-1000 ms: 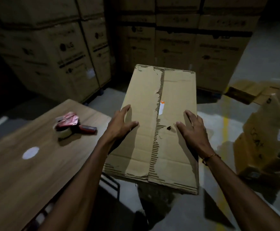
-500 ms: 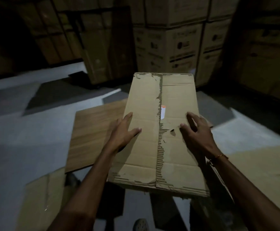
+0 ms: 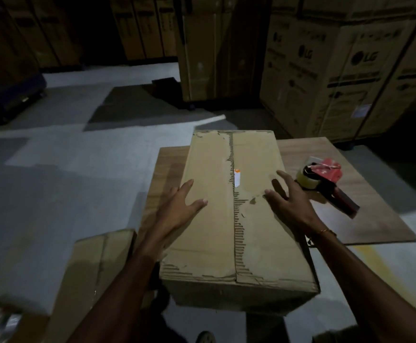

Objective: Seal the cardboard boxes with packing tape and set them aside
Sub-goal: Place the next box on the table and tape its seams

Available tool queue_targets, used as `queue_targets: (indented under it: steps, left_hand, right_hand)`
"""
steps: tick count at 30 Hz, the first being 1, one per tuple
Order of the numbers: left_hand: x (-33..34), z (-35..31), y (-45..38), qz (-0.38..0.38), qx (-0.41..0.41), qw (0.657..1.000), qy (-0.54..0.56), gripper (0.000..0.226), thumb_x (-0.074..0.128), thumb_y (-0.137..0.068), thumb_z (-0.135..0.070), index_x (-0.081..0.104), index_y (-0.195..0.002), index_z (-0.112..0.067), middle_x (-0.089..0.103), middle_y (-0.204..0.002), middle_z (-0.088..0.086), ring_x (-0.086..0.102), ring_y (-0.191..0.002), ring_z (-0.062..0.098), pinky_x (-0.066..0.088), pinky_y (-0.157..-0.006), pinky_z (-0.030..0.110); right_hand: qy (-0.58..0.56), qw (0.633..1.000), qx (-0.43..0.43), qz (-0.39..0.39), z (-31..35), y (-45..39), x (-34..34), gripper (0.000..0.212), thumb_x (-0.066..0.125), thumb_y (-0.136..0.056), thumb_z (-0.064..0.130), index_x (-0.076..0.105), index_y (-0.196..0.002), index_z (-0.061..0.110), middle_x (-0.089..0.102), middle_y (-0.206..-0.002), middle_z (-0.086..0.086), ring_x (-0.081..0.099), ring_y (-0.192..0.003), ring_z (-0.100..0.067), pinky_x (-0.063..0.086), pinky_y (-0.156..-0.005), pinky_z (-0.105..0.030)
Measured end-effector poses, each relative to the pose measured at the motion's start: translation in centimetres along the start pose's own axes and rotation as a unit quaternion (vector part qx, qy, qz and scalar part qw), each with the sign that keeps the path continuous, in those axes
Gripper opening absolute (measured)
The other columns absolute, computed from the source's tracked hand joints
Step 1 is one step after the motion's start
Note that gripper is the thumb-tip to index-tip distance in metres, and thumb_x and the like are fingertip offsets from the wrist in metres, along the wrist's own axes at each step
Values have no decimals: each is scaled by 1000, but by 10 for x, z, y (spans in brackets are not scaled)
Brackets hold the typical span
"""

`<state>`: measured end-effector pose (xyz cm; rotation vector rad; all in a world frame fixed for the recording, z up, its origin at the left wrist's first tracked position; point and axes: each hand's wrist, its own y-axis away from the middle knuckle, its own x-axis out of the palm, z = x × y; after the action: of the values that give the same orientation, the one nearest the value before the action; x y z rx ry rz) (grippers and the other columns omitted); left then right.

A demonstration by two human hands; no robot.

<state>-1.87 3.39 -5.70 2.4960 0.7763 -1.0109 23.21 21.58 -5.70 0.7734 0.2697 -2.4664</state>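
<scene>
Both hands, left hand (image 3: 177, 209) and right hand (image 3: 288, 201), fingers spread flat, press the cardboard box (image 3: 231, 219) flaps; seam should stay closed before reaching for the tape dispenser (image 3: 325, 179).

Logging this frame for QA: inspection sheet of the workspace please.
Surface: wooden table, box's near end overhangs it.
Job's things: cardboard box, flaps closed, seam torn, no fresh tape seen; tape dispenser right of the box.
Clutter: flattened cardboard on floor, left.
Grippers: left hand and right hand flat on box top, fingers spread.
Cables: nothing seen.
Surroundings: dim warehouse, stacked cartons behind.
</scene>
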Motion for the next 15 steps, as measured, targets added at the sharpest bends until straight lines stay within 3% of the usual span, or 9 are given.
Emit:
queue_targets:
  steps: [2,6,9,12,15]
  left_hand:
    - [-1,5,-23,-12,-8,1000,3,82,60,-85,-70,30,-156,-41,28,-163,7,36,-145,30,39,-113,50]
    - [0,4,-68,-56,-20,998,30,75,64,-90,-60,35,-155,-39,32,-160,9,33,-145,31,35,-114,45]
    - [2,2,-100,-54,-22,995,75,73,65,-91,-56,35,-155,-39,30,-160,6,33,-144,31,37,-114,48]
    - [4,-1,-131,-51,-19,994,98,73,65,-90,-56,35,-154,-39,31,-159,5,36,-142,30,41,-111,50]
    - [6,-4,-158,-47,-17,994,102,74,66,-87,-60,37,-153,-40,31,-159,5,36,-142,31,41,-111,52]
  right_hand:
    - [25,1000,-6,3,9,-32,4,70,60,-91,60,31,-152,43,44,-155,-7,47,-137,-28,46,-106,-58]
    - [110,993,-31,8,25,-90,9,50,56,-102,42,46,-149,29,39,-154,-10,47,-134,-31,43,-103,-44]
    - [164,984,-63,41,30,-123,11,36,51,-105,37,55,-140,30,30,-160,-7,49,-131,-28,47,-104,-48]
    - [192,977,-75,61,32,-144,14,32,50,-104,22,60,-134,27,36,-159,-5,30,-143,-29,31,-113,-48]
    - [224,969,-71,75,34,-158,19,32,56,-101,29,61,-132,30,45,-153,0,23,-145,-27,28,-112,-48]
